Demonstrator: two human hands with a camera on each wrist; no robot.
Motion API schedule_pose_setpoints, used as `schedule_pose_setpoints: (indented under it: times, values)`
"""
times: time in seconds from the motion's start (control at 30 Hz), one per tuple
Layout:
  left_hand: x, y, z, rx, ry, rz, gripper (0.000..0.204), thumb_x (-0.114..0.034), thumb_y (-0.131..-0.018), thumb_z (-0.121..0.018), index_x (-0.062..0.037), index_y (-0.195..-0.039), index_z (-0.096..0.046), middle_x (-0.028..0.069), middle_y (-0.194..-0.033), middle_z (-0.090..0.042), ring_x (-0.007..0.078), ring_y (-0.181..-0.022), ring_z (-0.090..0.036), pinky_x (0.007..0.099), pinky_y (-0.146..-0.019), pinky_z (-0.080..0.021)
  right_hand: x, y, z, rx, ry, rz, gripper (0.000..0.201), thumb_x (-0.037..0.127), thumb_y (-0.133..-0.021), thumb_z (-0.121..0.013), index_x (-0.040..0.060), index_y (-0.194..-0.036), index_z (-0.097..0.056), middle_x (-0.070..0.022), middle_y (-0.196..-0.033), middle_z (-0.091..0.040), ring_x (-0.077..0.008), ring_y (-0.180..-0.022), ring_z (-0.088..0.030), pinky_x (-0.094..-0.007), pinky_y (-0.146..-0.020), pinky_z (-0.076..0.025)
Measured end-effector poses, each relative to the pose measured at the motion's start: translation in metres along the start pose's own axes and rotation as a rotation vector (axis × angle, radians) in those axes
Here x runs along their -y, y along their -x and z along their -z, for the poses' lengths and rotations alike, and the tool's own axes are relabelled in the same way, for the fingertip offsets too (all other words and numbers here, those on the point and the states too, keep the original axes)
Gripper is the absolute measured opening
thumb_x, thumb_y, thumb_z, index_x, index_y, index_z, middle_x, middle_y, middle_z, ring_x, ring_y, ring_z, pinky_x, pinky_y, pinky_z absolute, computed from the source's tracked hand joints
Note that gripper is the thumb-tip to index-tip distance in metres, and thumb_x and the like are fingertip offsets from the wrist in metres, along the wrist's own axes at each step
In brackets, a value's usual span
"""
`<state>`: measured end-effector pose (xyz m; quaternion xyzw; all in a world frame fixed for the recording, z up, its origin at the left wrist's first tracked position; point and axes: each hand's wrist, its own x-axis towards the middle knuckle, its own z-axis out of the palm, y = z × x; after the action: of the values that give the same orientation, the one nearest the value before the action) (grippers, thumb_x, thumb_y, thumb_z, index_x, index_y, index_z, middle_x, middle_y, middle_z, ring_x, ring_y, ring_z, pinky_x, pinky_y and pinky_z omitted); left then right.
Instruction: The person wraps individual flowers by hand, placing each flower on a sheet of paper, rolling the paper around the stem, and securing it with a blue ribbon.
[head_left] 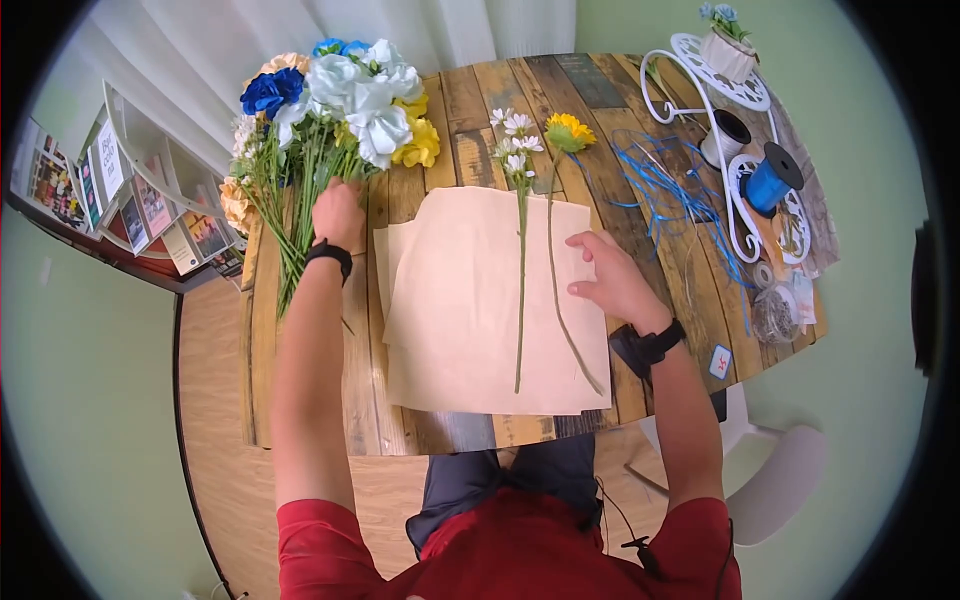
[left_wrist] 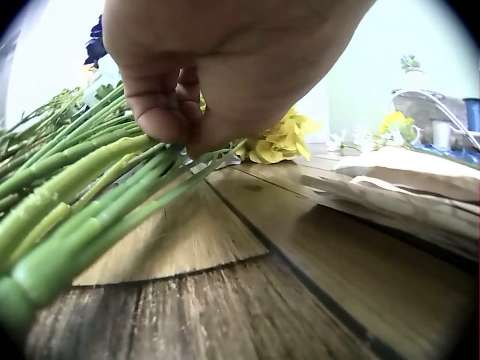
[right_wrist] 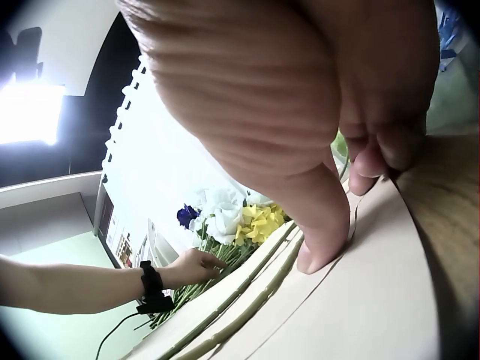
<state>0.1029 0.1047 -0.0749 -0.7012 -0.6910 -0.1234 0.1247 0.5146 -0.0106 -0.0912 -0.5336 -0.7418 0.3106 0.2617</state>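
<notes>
Table [head_left: 460, 105] bore tan paper [head_left: 450, 300] at near edge. Flower bunch [head_left: 330, 130] lay along left edge; left hand [head_left: 340, 213], amid it, pinched stems [left_wrist: 139, 191]. Right hand [head_left: 617, 275], thumb and fingers apart, touched paper's right side, just right of sunflower [head_left: 570, 134]. White-flowered spray [head_left: 515, 163] lay left.

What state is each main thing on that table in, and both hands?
Flower bunch: unwrapped, stems loose
Left hand: pinching stems
Paper: spread out, layered
Right hand: resting on the paper's right side
Sunflower: lying down, stem curved across the paper
White flowers: lying down, stem fairly straight
Blue ribbon: loose, tangled
Blue spool: wound
Jar: lid unclear
</notes>
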Motion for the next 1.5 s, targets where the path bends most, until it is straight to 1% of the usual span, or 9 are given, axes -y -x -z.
schedule_pose_setpoints:
  times: [0.3, 0.43, 0.53, 0.7, 1.03, 1.1, 1.23, 1.3, 1.5]
  values:
    - [-0.005, -0.017, 0.001, 0.008, 0.098, -0.039, 0.012, -0.012, -0.082, -0.061, -0.0076, -0.089, -0.070, 0.0187, -0.101, -0.064, 0.0376, -0.087, -0.066, 0.0462, -0.076, -0.053, 0.000, -0.003, 0.007, 0.088, -0.067, -0.026, 0.061, 0.000, -0.067, -0.079, 0.0080, -0.122, -0.054, -0.0127, -0.102, -0.053, -0.0286, -0.098, -0.055, -0.0365, -0.087, -0.047]
    - [-0.082, 0.027, 0.052, -0.113, 0.257, -0.038, 0.016, -0.022, -0.085, -0.061, -0.0075, -0.083, -0.069, 0.0158, -0.087, -0.068, 0.0353, -0.078, -0.067, 0.0453, -0.069, -0.053, -0.001, -0.002, 0.006, 0.082, -0.073, -0.017, 0.062, 0.000, -0.067, -0.080, 0.0081, -0.123, -0.054, -0.0122, -0.103, -0.053, -0.0278, -0.098, -0.055, -0.0358, -0.087, -0.048]
    - [-0.136, 0.073, 0.062, 0.120, 0.458, -0.132, 0.030, -0.035, -0.084, -0.066, -0.0063, -0.080, -0.071, 0.0140, -0.072, -0.069, 0.0322, -0.069, -0.067, 0.0404, -0.064, -0.053, 0.000, -0.002, 0.005, 0.076, -0.058, -0.019, 0.061, 0.000, -0.067, -0.080, 0.0075, -0.121, -0.054, -0.0118, -0.103, -0.053, -0.0269, -0.098, -0.055, -0.0351, -0.087, -0.048]
    - [-0.194, 0.124, 0.067, 0.563, 0.413, -0.239, 0.032, -0.036, -0.080, -0.068, -0.0046, -0.076, -0.071, 0.0161, -0.072, -0.068, 0.0338, -0.072, -0.067, 0.0414, -0.069, -0.053, 0.003, 0.000, 0.003, -0.006, -0.011, -0.015, 0.048, 0.003, -0.067, -0.080, 0.0022, -0.108, -0.056, -0.0130, -0.103, -0.057, -0.0282, -0.097, -0.058, -0.0373, -0.085, -0.049]
    - [-0.186, 0.156, 0.062, 0.673, 0.662, -0.030, 0.026, -0.026, -0.079, -0.064, -0.0020, -0.077, -0.072, 0.0208, -0.077, -0.069, 0.0357, -0.073, -0.067, 0.0414, -0.073, -0.055, 0.032, 0.021, -0.026, 0.073, 0.378, -0.103, 0.023, 0.024, -0.080, -0.067, 0.0011, -0.081, -0.066, -0.0211, -0.082, -0.068, -0.0400, -0.081, -0.066, -0.0470, -0.073, -0.053]
    - [-0.184, 0.162, 0.062, 0.757, 0.802, 0.021, 0.028, -0.027, -0.082, -0.064, -0.0010, -0.076, -0.070, 0.0122, -0.062, -0.066, 0.0216, -0.055, -0.065, 0.0344, -0.065, -0.053, 0.028, 0.018, -0.031, 0.053, 0.429, -0.109, 0.020, 0.018, -0.078, -0.063, -0.0016, -0.083, -0.067, -0.0233, -0.084, -0.068, -0.0404, -0.085, -0.066, -0.0482, -0.077, -0.053]
    - [-0.186, 0.176, 0.064, 0.689, 0.687, -0.088, 0.026, -0.027, -0.081, -0.064, -0.0016, -0.075, -0.070, 0.0141, -0.064, -0.067, 0.0266, -0.058, -0.066, 0.0362, -0.067, -0.054, 0.041, 0.022, -0.024, 0.166, 0.483, -0.183, 0.023, 0.016, -0.076, -0.060, -0.0040, -0.083, -0.068, -0.0260, -0.087, -0.068, -0.0417, -0.087, -0.066, -0.0487, -0.079, -0.053]
    - [-0.189, 0.185, 0.061, 0.499, 0.576, -0.189, 0.023, -0.025, -0.079, -0.064, -0.0025, -0.075, -0.071, 0.0171, -0.068, -0.067, 0.0327, -0.064, -0.066, 0.0391, -0.070, -0.054, 0.045, 0.029, -0.023, 0.211, 0.535, -0.196, 0.026, 0.018, -0.075, -0.059, -0.0048, -0.084, -0.069, -0.0272, -0.089, -0.068, -0.0424, -0.088, -0.066, -0.0481, -0.080, -0.053]
    - [-0.184, 0.182, 0.064, 0.364, 0.527, -0.117, 0.020, -0.023, -0.076, -0.064, -0.0036, -0.072, -0.070, 0.0207, -0.074, -0.068, 0.0377, -0.074, -0.066, 0.0442, -0.072, -0.054, 0.042, 0.037, -0.026, 0.162, 0.489, -0.185, 0.031, 0.023, -0.076, -0.060, -0.0066, -0.082, -0.069, -0.0283, -0.085, -0.067, -0.0436, -0.085, -0.066, -0.0480, -0.079, -0.053]
